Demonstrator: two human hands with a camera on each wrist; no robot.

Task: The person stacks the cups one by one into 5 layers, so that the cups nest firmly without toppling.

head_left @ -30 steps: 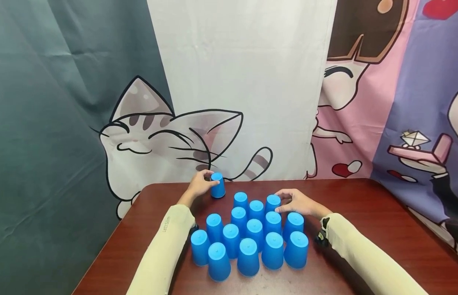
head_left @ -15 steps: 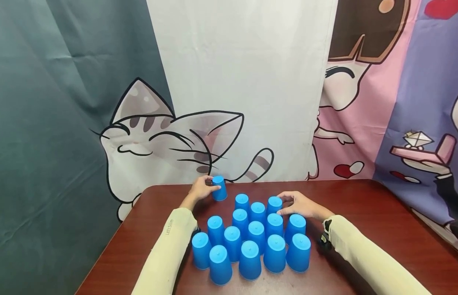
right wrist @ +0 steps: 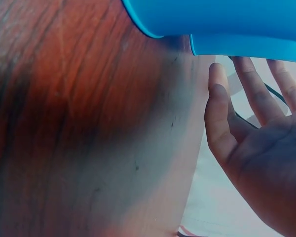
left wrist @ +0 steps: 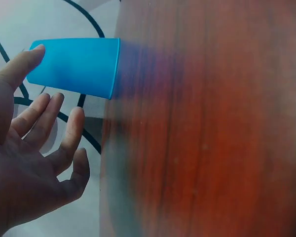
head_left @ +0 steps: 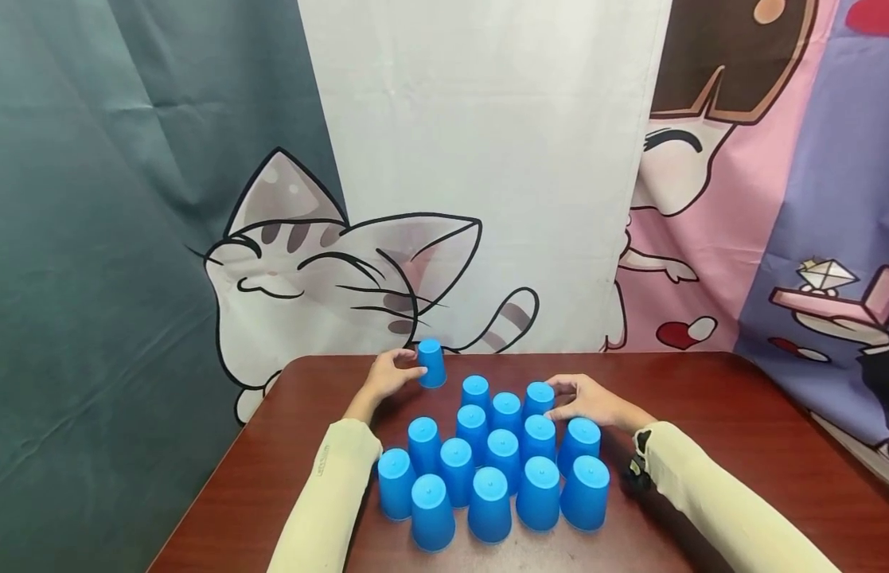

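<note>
Near the back edge stands an upside-down blue cup (head_left: 432, 364), apart from the group. My left hand (head_left: 389, 376) is beside it, thumb tip at its side. In the left wrist view the thumb overlaps the cup (left wrist: 74, 66) near its narrow end, and the other fingers are spread apart from it. My right hand (head_left: 590, 400) holds a blue cup (head_left: 539, 395) at the back right of the group, thumb in front and fingers behind. In the right wrist view a nearer cup (right wrist: 227, 17) hides the thumb, and fingertips pass behind the farther cup (right wrist: 246, 45).
Several more upside-down blue cups stand close together in rows, the front ones (head_left: 490, 509) nearest me. They rest on a reddish-brown wooden table (head_left: 666, 382) with rounded back corners. A cloth backdrop (head_left: 487, 159) with cartoon figures hangs behind it.
My left hand's fingers have loosened from the lone cup, which stays near the back edge. The right hand stays at its cup. The whole head view has shifted slightly.
</note>
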